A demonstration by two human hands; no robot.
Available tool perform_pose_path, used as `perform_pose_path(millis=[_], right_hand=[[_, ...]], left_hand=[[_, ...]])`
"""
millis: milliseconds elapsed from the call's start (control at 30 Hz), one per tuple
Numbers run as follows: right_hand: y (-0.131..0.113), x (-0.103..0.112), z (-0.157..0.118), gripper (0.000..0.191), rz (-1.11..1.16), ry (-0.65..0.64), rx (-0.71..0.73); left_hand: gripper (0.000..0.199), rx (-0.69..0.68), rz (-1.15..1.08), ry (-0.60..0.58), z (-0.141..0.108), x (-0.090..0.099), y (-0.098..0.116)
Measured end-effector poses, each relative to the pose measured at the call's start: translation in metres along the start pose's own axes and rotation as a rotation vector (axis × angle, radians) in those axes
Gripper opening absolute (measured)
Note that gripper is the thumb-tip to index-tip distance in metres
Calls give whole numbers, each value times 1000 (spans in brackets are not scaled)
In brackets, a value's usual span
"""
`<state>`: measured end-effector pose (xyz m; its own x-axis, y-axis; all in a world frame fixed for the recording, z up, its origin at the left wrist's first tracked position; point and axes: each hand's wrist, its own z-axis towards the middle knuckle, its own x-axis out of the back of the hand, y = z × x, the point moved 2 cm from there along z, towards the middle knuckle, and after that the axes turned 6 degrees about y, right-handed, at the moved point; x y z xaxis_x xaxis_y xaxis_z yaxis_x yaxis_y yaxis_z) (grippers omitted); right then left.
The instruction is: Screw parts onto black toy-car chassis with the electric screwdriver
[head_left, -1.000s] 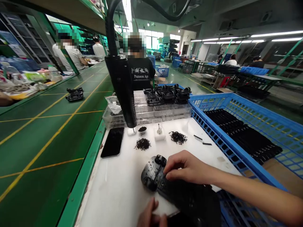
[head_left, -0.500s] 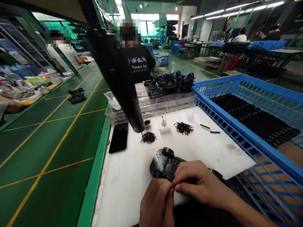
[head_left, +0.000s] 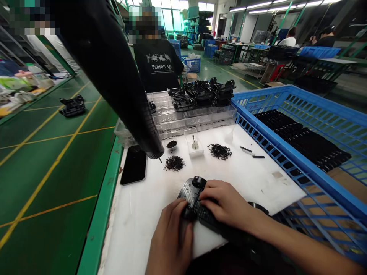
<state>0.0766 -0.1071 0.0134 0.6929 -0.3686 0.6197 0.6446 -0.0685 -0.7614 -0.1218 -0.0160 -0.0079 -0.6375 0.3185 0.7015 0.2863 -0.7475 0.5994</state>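
Note:
A black toy car chassis (head_left: 187, 190) lies on the white work surface with its wheels showing. My left hand (head_left: 172, 233) is closed on its near left side, by a wheel. Over the middle of the chassis, my right hand (head_left: 225, 204) has its thumb and fingers pinched together; whatever they hold is hidden. Beyond the hands are two piles of small black screws, a left screw pile (head_left: 174, 163) and a right screw pile (head_left: 220, 151). An electric screwdriver (head_left: 126, 88) hangs at the upper left, its bit pointing down near the left pile.
A phone (head_left: 134, 165) lies at left, near a small bowl of screws (head_left: 171, 145) and a clear box (head_left: 195, 149). Stacked chassis (head_left: 203, 93) stand behind. A blue crate (head_left: 266, 133) holds black parts at right. A seated person (head_left: 157, 61) faces away; another chassis (head_left: 73, 105) rests on the green belt.
My hands have moved apart: the left has gone down to the side of the chassis, the right onto its middle. The view has shifted, and the screwdriver appears larger.

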Motion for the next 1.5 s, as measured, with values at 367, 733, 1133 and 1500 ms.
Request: perform_pose_path(millis=[367,733,1133,1500], right_hand=[[1,-2,-5,13,-8,-11,20],[1,-3,-7,12,-44,3,23],[2,-1,-5,15,19,2,-3],[4,-1,-6,15,43,1,23]], left_hand=[[30,-42,-7,27,4,-5,-15],[28,-6,147,82,6,-12,2],[16,71,263,287,-17,-6,8],[26,90,434,288,-24,-21,32]])
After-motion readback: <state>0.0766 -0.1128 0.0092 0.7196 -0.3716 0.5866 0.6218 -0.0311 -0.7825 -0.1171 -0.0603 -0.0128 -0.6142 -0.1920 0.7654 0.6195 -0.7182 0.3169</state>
